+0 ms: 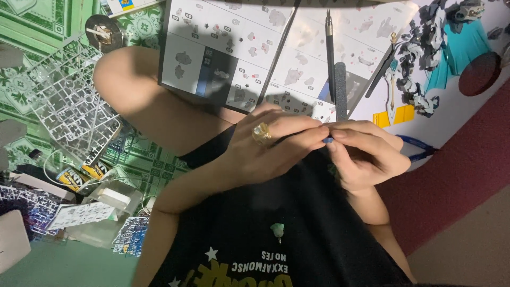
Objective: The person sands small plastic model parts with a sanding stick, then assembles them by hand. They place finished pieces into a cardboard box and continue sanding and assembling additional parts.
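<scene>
Over the black shirt [276,212], the left hand [265,143] and right hand [366,154] meet, fingertips pinched shut on a tiny blue part [328,140] between them. Just beyond it, a grey sanding stick [340,90] points away across the instruction booklet [234,48].

Green patterned floor tiles [32,21] at 10 o'clock, dim light w/ glare at 12. White board [467,114] at 2 o'clock lies on dark red mat [451,180] at 4; bare tan floor [467,250] at 5.
</scene>
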